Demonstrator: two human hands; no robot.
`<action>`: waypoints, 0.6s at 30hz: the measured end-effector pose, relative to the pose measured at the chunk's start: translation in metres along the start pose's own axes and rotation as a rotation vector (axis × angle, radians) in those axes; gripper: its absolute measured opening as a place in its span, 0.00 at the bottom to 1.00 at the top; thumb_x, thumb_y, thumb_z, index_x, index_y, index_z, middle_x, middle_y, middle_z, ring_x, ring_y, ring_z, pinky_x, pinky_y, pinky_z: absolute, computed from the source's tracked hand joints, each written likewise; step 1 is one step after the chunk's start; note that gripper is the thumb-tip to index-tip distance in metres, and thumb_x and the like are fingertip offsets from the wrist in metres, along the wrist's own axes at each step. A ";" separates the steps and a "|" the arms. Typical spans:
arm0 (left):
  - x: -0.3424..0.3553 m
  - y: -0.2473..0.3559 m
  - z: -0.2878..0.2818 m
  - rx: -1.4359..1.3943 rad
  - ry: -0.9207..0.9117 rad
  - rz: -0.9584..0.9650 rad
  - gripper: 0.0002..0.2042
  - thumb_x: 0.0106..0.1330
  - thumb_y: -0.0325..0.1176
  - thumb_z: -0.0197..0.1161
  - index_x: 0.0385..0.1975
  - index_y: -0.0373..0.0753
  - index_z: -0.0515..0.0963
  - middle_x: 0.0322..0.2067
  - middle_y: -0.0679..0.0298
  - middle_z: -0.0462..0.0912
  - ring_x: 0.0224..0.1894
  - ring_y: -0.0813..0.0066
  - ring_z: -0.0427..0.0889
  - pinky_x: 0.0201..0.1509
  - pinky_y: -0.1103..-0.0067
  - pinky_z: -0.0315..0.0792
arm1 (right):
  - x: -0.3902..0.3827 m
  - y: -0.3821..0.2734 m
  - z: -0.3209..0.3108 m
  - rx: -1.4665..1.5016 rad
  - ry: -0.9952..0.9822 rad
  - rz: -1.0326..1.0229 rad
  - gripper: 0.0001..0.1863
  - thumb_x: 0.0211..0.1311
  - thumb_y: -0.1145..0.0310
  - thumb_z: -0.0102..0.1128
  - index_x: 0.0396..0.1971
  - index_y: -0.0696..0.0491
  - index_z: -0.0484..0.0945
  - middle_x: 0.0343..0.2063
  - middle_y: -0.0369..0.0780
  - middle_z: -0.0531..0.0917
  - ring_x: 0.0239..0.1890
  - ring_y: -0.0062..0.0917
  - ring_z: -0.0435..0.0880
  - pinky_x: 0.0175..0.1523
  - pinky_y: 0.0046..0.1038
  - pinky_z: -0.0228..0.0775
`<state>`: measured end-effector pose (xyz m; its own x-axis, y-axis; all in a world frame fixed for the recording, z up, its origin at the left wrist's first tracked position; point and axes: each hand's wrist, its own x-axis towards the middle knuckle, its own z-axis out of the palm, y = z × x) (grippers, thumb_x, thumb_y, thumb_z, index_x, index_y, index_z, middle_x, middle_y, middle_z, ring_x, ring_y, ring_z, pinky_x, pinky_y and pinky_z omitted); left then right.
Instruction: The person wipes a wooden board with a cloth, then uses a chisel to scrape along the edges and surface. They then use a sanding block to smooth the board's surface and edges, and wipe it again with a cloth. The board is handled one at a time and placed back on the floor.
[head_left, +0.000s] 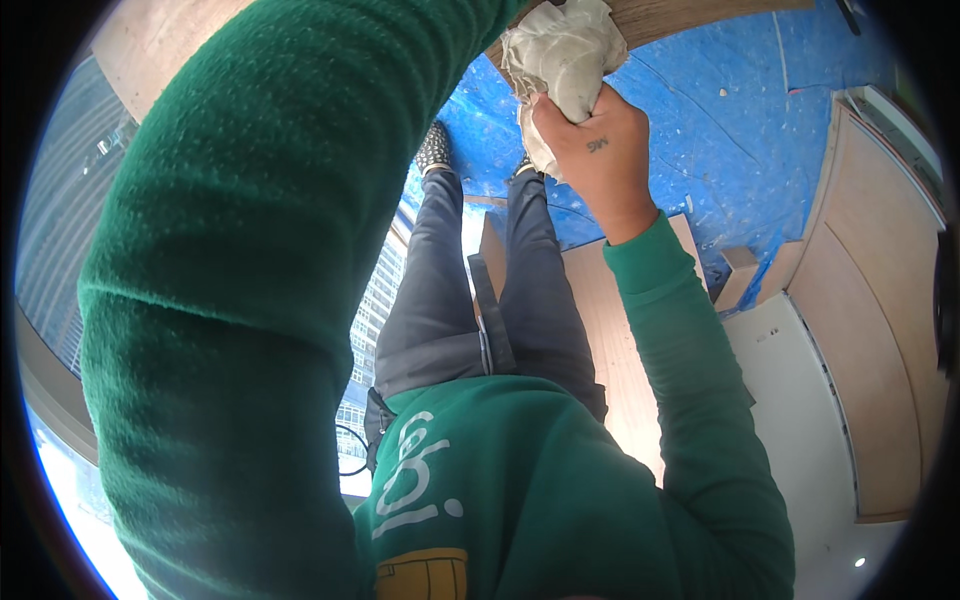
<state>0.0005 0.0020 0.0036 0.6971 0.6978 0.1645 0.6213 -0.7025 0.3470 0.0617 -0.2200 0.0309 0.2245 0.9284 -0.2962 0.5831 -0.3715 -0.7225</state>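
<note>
My right hand [603,160] grips a crumpled off-white rag [565,55] near the top of the head view. Its thumb and fingers close around the gathered lower part, while loose layered folds spread out above and to the left. The rag overlaps the edge of a brown wooden board [690,14] in the picture; whether they touch I cannot tell. My left arm [250,180], in a green sleeve, fills the left side and reaches up past the top edge. My left hand lies beyond the frame there.
Blue sheeting [700,110] with pale specks and scraps covers the floor around my feet. Wooden panels [870,240] curve along the right, with a small wood offcut [738,272] nearby. A pale wooden board [620,340] is beside my legs. Windows [60,200] are at the left.
</note>
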 end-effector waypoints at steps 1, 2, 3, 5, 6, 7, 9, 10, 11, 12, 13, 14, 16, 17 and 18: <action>0.000 0.000 -0.001 0.001 0.000 0.002 0.33 0.73 0.55 0.47 0.74 0.43 0.65 0.78 0.61 0.59 0.81 0.62 0.50 0.84 0.62 0.40 | 0.002 0.001 -0.003 -0.014 -0.004 -0.003 0.11 0.62 0.69 0.72 0.37 0.62 0.86 0.29 0.39 0.90 0.30 0.16 0.86 0.37 0.25 0.79; 0.000 -0.001 -0.001 -0.003 -0.004 0.000 0.33 0.73 0.55 0.47 0.74 0.43 0.66 0.78 0.61 0.59 0.81 0.62 0.50 0.84 0.62 0.40 | 0.005 0.004 -0.005 0.027 0.022 0.001 0.12 0.60 0.67 0.73 0.36 0.61 0.86 0.28 0.43 0.89 0.29 0.24 0.88 0.36 0.28 0.79; -0.002 -0.002 -0.002 -0.007 -0.008 -0.003 0.33 0.73 0.55 0.47 0.74 0.43 0.66 0.78 0.61 0.59 0.81 0.62 0.50 0.84 0.62 0.40 | 0.010 0.008 -0.008 0.067 0.047 0.005 0.14 0.58 0.64 0.73 0.34 0.61 0.86 0.26 0.46 0.89 0.28 0.32 0.89 0.35 0.30 0.80; -0.002 -0.001 -0.003 -0.011 -0.012 -0.005 0.33 0.73 0.55 0.48 0.74 0.43 0.66 0.78 0.61 0.59 0.81 0.62 0.50 0.84 0.62 0.40 | 0.020 0.015 -0.020 0.219 0.113 0.076 0.15 0.56 0.62 0.74 0.32 0.61 0.86 0.26 0.50 0.88 0.28 0.40 0.90 0.35 0.33 0.80; -0.002 0.000 -0.003 -0.009 -0.012 -0.006 0.33 0.73 0.55 0.48 0.74 0.43 0.66 0.78 0.61 0.59 0.81 0.63 0.50 0.84 0.62 0.40 | 0.019 0.015 -0.020 0.215 0.111 0.080 0.15 0.56 0.62 0.74 0.32 0.61 0.86 0.25 0.50 0.88 0.28 0.40 0.90 0.35 0.33 0.80; -0.001 0.001 -0.003 -0.009 -0.012 -0.006 0.33 0.73 0.55 0.48 0.74 0.43 0.66 0.78 0.61 0.59 0.81 0.63 0.50 0.84 0.62 0.40 | 0.016 0.015 -0.018 0.212 0.109 0.083 0.15 0.56 0.63 0.74 0.32 0.61 0.86 0.25 0.50 0.88 0.28 0.40 0.90 0.35 0.33 0.80; -0.001 0.001 -0.002 -0.009 -0.003 -0.003 0.33 0.73 0.55 0.48 0.74 0.43 0.66 0.78 0.61 0.59 0.81 0.63 0.50 0.84 0.62 0.40 | 0.006 0.008 -0.005 0.126 0.104 -0.007 0.15 0.56 0.63 0.74 0.32 0.61 0.86 0.25 0.51 0.87 0.28 0.42 0.90 0.35 0.33 0.80; 0.000 0.000 -0.001 -0.010 0.001 -0.002 0.33 0.73 0.55 0.48 0.74 0.43 0.65 0.78 0.62 0.58 0.81 0.63 0.50 0.84 0.62 0.40 | 0.006 0.008 -0.006 0.093 0.094 -0.012 0.15 0.56 0.63 0.74 0.31 0.61 0.85 0.24 0.52 0.87 0.28 0.42 0.90 0.35 0.33 0.80; -0.001 0.000 -0.001 -0.007 -0.005 -0.002 0.33 0.73 0.55 0.47 0.74 0.43 0.65 0.78 0.62 0.58 0.81 0.63 0.50 0.84 0.63 0.40 | 0.006 0.008 -0.006 0.062 0.086 -0.017 0.15 0.56 0.63 0.74 0.31 0.61 0.85 0.24 0.52 0.87 0.28 0.43 0.90 0.35 0.33 0.80; -0.001 0.000 -0.002 -0.005 -0.012 -0.002 0.33 0.73 0.55 0.47 0.74 0.43 0.65 0.78 0.62 0.58 0.81 0.63 0.49 0.84 0.63 0.39 | 0.007 0.009 -0.007 0.031 0.078 -0.021 0.15 0.56 0.63 0.74 0.31 0.61 0.85 0.24 0.52 0.86 0.28 0.43 0.89 0.35 0.33 0.80; -0.002 0.000 -0.002 -0.002 -0.018 -0.002 0.34 0.73 0.55 0.47 0.75 0.43 0.65 0.78 0.62 0.58 0.81 0.63 0.49 0.84 0.63 0.39 | 0.014 0.014 -0.016 0.089 0.108 -0.011 0.15 0.56 0.62 0.74 0.30 0.61 0.85 0.23 0.51 0.86 0.27 0.43 0.89 0.34 0.34 0.80; -0.002 0.000 -0.001 -0.003 -0.015 0.000 0.34 0.74 0.55 0.47 0.75 0.43 0.64 0.78 0.62 0.58 0.81 0.63 0.49 0.84 0.63 0.39 | 0.020 0.020 -0.021 0.128 0.118 0.029 0.16 0.56 0.62 0.74 0.30 0.61 0.85 0.24 0.51 0.86 0.27 0.43 0.89 0.34 0.34 0.80; -0.001 0.000 0.000 0.004 -0.012 -0.006 0.34 0.74 0.55 0.47 0.75 0.43 0.64 0.78 0.62 0.57 0.81 0.63 0.49 0.84 0.63 0.39 | 0.030 0.029 -0.028 0.211 0.126 0.103 0.16 0.56 0.61 0.74 0.31 0.61 0.85 0.24 0.51 0.87 0.28 0.44 0.89 0.35 0.34 0.80; 0.001 0.001 0.001 0.003 -0.012 -0.005 0.34 0.74 0.55 0.47 0.75 0.43 0.63 0.78 0.62 0.57 0.81 0.63 0.48 0.84 0.63 0.39 | 0.023 0.023 -0.019 0.169 0.119 0.079 0.16 0.56 0.62 0.74 0.31 0.61 0.85 0.24 0.51 0.87 0.28 0.41 0.90 0.35 0.34 0.80; 0.001 0.001 0.002 0.004 -0.014 -0.008 0.34 0.74 0.55 0.46 0.75 0.43 0.63 0.78 0.62 0.57 0.81 0.63 0.48 0.84 0.63 0.39 | 0.014 0.018 -0.011 0.122 0.098 0.029 0.16 0.56 0.62 0.74 0.31 0.61 0.85 0.24 0.51 0.87 0.27 0.40 0.90 0.34 0.34 0.80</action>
<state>0.0023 0.0012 0.0027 0.6971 0.7014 0.1486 0.6284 -0.6975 0.3443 0.0842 -0.2130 0.0210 0.3186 0.9115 -0.2600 0.4773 -0.3913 -0.7868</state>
